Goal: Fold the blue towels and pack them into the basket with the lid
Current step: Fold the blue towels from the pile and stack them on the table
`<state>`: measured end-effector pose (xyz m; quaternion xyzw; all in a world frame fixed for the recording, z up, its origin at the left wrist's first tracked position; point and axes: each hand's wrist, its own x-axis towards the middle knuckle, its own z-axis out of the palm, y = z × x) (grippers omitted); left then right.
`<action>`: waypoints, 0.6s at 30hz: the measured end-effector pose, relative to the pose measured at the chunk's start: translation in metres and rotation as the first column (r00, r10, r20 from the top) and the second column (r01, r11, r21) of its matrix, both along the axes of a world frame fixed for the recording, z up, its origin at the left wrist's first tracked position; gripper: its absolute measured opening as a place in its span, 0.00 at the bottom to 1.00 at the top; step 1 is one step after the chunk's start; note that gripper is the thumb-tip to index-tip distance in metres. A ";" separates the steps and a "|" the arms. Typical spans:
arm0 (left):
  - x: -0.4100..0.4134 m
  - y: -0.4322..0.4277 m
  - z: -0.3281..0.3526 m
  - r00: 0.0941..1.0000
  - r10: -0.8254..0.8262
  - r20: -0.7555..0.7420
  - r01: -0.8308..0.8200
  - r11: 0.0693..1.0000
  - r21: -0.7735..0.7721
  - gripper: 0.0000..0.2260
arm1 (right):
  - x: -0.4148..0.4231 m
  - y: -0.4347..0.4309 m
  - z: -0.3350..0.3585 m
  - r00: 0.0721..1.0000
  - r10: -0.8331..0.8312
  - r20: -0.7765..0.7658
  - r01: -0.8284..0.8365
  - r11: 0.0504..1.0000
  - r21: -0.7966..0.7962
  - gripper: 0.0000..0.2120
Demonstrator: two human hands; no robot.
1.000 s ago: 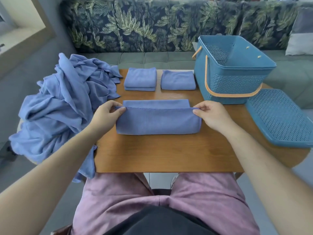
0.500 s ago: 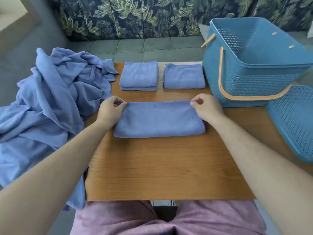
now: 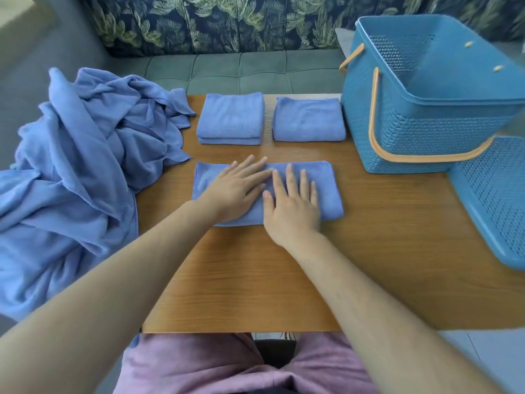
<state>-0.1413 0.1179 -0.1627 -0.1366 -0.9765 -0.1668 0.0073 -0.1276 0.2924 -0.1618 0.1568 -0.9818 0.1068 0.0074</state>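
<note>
Towel (image 3: 326,189): folded into a long strip, it lies flat on the tabletop (image 3: 241,280), nearer the far edge than the near one.
Left hand (image 3: 235,191): palm down on the left half of the towel, fingers straight and spread, grasping nothing.
Right hand (image 3: 292,206): palm down on the middle of the towel, just beside the left hand, fingers straight, grasping nothing.
Folded towels (image 3: 230,118): two, side by side at the far edge; the left one is thicker.
Pile (image 3: 79,166): unfolded blue cloth, it hangs over the left edge.
Basket (image 3: 412,132): upright and open at the far right corner, orange handle lowered.
Lid (image 3: 494,194): at the right edge, just beside the basket.
Sofa (image 3: 241,69): behind the far edge.
</note>
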 end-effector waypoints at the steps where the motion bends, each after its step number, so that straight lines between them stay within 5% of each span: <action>1: 0.000 -0.001 -0.002 0.999 -0.002 0.038 0.003 1.000 -0.030 0.22 | 0.002 0.000 -0.005 1.000 -0.008 0.006 0.008 1.000 0.015 0.29; 9: 0.004 0.002 0.004 0.998 0.029 0.062 -0.019 0.988 -0.156 0.22 | 0.020 -0.010 0.006 0.993 0.003 -0.122 -0.001 1.000 0.016 0.22; 18: 0.029 0.001 0.022 0.970 0.205 -0.128 -0.228 0.952 -0.207 0.17 | -0.019 0.032 0.021 0.989 0.145 0.013 -0.145 0.983 0.112 0.23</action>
